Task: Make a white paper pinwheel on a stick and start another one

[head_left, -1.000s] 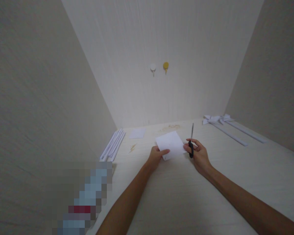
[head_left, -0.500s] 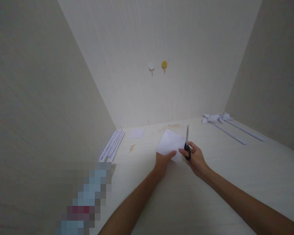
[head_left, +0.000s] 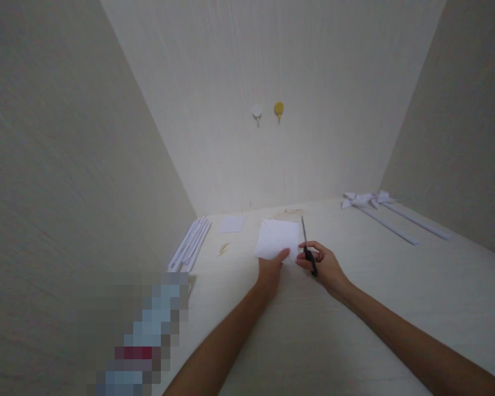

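A white square of paper (head_left: 278, 237) is pinched at its lower edge by my left hand (head_left: 270, 269), thumb on top and the other fingers hidden beneath. Crease lines run to its corners. My right hand (head_left: 325, 267) is closed on a pair of scissors (head_left: 309, 257) with black handles, just right of the paper. The blades point up and away from me and look nearly closed, seen edge-on. Whether they touch the paper's right edge I cannot tell.
Rolled white paper sticks (head_left: 191, 245) lie along the left wall. A flat paper square (head_left: 231, 224) and thin tan pieces (head_left: 223, 249) are beside them. Two paper pinwheel-like shapes (head_left: 361, 200) with long sticks (head_left: 390, 226) lie back right. White and yellow hooks (head_left: 279, 108) hang on the back wall.
The paper has turned in my left hand so its top edge lies nearly level, and shifted slightly left. The scissors have moved left and now tilt leftward at the tip.
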Demonstrator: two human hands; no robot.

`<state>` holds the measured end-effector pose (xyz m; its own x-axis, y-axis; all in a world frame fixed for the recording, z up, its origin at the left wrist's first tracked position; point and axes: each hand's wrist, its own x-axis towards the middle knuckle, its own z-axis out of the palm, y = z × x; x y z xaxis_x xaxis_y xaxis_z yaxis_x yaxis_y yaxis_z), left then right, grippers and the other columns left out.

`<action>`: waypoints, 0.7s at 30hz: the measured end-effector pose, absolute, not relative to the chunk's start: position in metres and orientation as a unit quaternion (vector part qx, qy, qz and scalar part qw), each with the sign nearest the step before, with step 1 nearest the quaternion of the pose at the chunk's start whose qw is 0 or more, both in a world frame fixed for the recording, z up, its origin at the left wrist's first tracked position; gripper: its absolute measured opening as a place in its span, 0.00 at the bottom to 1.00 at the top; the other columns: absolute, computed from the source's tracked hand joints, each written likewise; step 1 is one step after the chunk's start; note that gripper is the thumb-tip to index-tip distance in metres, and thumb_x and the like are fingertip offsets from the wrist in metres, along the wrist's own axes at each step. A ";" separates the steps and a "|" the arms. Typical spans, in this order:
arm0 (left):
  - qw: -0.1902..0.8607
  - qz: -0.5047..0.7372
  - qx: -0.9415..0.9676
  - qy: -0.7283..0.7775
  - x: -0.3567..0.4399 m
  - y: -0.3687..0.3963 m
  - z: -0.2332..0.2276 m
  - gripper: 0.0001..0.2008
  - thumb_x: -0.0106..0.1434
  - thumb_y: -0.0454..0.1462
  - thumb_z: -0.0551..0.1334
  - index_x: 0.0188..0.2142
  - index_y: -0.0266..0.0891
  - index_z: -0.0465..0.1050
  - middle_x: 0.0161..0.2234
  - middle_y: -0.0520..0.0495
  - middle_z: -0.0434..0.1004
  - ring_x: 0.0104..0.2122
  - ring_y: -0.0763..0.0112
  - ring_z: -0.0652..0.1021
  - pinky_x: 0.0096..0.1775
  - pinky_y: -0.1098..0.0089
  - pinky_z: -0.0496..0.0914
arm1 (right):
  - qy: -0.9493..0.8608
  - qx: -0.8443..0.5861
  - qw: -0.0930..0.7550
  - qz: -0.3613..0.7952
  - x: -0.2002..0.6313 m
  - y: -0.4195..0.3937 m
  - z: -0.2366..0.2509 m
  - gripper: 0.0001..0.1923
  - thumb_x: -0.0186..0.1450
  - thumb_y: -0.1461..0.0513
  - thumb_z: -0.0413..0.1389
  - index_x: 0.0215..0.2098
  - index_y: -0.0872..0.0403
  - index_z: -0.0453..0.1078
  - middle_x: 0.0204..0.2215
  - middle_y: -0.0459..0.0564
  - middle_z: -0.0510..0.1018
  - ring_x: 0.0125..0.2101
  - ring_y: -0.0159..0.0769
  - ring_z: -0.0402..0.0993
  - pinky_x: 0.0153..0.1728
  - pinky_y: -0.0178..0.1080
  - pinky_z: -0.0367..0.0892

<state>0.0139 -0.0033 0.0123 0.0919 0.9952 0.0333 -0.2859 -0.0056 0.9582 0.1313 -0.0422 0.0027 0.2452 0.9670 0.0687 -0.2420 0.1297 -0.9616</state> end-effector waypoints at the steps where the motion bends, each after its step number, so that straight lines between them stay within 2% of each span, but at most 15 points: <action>1: 0.578 0.545 0.453 0.404 0.014 -0.003 0.013 0.16 0.45 0.33 0.63 0.37 0.34 0.69 0.38 0.43 0.74 0.38 0.64 0.73 0.42 0.66 0.65 | -0.403 -0.463 0.631 0.475 0.131 -0.043 0.004 0.23 0.36 0.62 0.65 0.30 0.53 0.65 0.19 0.43 0.74 0.16 0.27 0.65 0.14 0.28 0.55; 6: 0.570 0.542 0.469 0.401 0.014 0.000 0.014 0.12 0.48 0.32 0.60 0.36 0.39 0.70 0.38 0.47 0.74 0.40 0.66 0.72 0.43 0.67 0.65 | -0.425 -0.468 0.608 0.479 0.129 -0.045 0.007 0.24 0.34 0.62 0.66 0.30 0.53 0.64 0.19 0.44 0.74 0.15 0.28 0.66 0.13 0.28 0.54; 14: 0.587 0.564 0.442 0.376 0.015 -0.001 0.011 0.18 0.44 0.33 0.63 0.39 0.36 0.69 0.36 0.45 0.74 0.35 0.68 0.74 0.40 0.68 0.66 | -0.430 -0.459 0.623 0.465 0.130 -0.042 0.002 0.24 0.34 0.62 0.66 0.29 0.53 0.64 0.17 0.42 0.73 0.16 0.28 0.66 0.14 0.29 0.56; 21: 0.591 0.558 0.427 0.397 0.016 0.001 0.010 0.16 0.43 0.33 0.64 0.35 0.34 0.70 0.35 0.44 0.75 0.36 0.65 0.74 0.40 0.66 0.67 | -0.441 -0.461 0.616 0.462 0.130 -0.043 0.004 0.24 0.35 0.63 0.66 0.29 0.53 0.63 0.18 0.42 0.73 0.16 0.28 0.66 0.15 0.29 0.57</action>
